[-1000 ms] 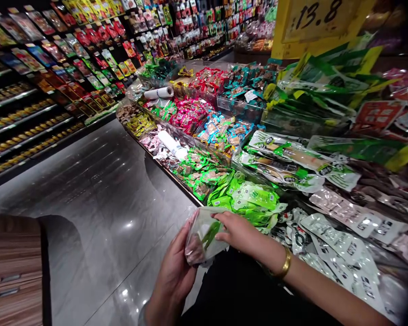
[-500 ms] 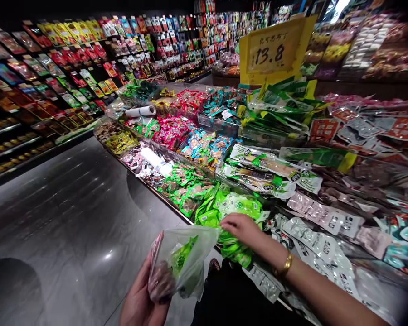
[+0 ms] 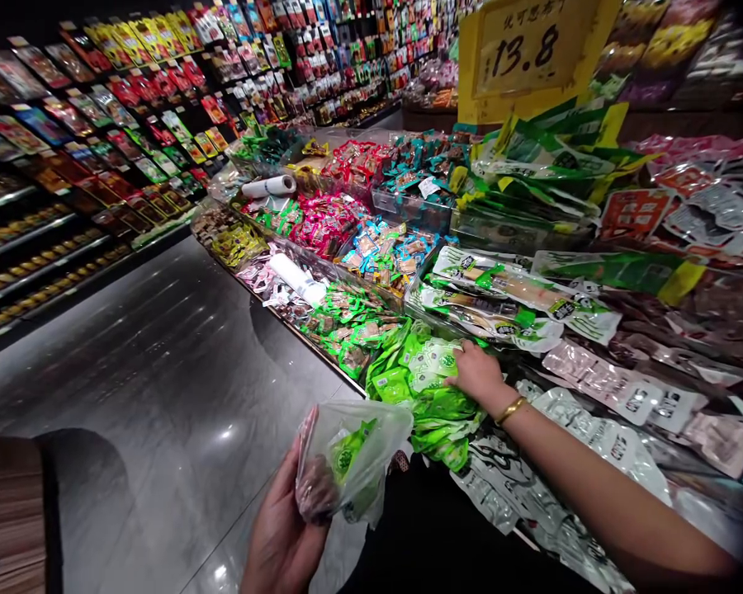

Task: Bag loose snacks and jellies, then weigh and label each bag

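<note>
My left hand is closed around the side of a thin clear plastic bag, low in the middle of the view. Through the film show a green snack packet and the fingers behind it. To the right, my right hand, with a gold bangle at the wrist, is down in a heap of green snack packets. Its fingers are curled at the edge of a white-and-green snack packet on top and seem to pinch it; the fingertips are partly hidden.
Clear-walled bins hold small wrapped snacks and long vacuum packs. Two white plastic bag rolls lie on them. A yellow price sign stands behind. Shelves of packets line the left, past a grey floor.
My right hand has moved from above the bag's mouth forward and right onto the green packets. The left hand still holds the bag; the view has shifted slightly.
</note>
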`<state>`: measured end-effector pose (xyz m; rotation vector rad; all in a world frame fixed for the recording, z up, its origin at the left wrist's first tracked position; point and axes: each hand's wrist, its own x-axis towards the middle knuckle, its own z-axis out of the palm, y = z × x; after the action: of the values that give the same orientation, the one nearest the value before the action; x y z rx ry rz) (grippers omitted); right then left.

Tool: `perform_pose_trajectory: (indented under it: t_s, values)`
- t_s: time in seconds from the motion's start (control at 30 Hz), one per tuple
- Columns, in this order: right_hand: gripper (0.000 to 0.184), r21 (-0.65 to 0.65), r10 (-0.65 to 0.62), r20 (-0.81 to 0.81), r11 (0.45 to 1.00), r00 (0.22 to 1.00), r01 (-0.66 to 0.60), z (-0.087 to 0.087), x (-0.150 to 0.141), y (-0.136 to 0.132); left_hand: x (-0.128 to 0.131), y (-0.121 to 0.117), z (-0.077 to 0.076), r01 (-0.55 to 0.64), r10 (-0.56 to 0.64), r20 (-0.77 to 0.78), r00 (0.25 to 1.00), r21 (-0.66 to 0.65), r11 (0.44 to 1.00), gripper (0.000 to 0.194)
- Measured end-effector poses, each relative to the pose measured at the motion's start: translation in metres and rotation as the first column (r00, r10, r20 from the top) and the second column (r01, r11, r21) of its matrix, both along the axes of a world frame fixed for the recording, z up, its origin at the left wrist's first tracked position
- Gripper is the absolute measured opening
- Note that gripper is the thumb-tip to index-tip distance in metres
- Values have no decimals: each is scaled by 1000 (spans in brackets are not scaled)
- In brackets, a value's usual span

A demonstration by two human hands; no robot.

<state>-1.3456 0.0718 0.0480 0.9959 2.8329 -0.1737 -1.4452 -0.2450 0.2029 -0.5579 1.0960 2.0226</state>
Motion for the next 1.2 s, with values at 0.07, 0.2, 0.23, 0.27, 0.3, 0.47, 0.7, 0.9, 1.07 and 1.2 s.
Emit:
perform_pose_trajectory:
  t_s: [0.07,0.2,0.23,0.27,0.3,0.47,0.7,0.9,1.07,1.2]
  values:
    - [48,45,34,20,998,999,-35,1,-4,-1,1,1,-2,-2,2,3,1000,-15,1000,40]
    - [30,31,76,27,997,997,-77,5,-6,3,2,1,-5,-1,1,3,1000,-27,1000,40]
    - [26,27,83,26,996,996,-84,7,-5,5,3,1,-6,1,-1,2,1000,-20,1000,40]
    - [24,23,90,25,996,996,-90,9,-3,8,4,2,-6,2,-2,1,1000,-9,1000,40]
    - [25,19,97,28,995,995,-97,11,0,11,5,2,-7,2,-2,2,1000,6,1000,39]
    - [32,57,118,-238,993,964,-107,24,22,24,14,7,-10,-15,13,26,1000,48,999,33]
    - [30,-675,-484,-719,658,499,-334,70,40,-40,29,13,-13,-25,25,5,1000,57,998,35]
    - [29,-760,-409,-647,276,644,-588,75,28,-115,42,11,-12,6,-5,-38,999,17,1000,42]
    - [22,-702,-195,-709,284,678,-652,47,27,-131,54,5,-11,21,-26,-73,997,-63,998,51]
    - [21,-634,85,-721,320,688,-704,40,26,-137,61,1,-7,5,-9,-59,998,-66,998,47]
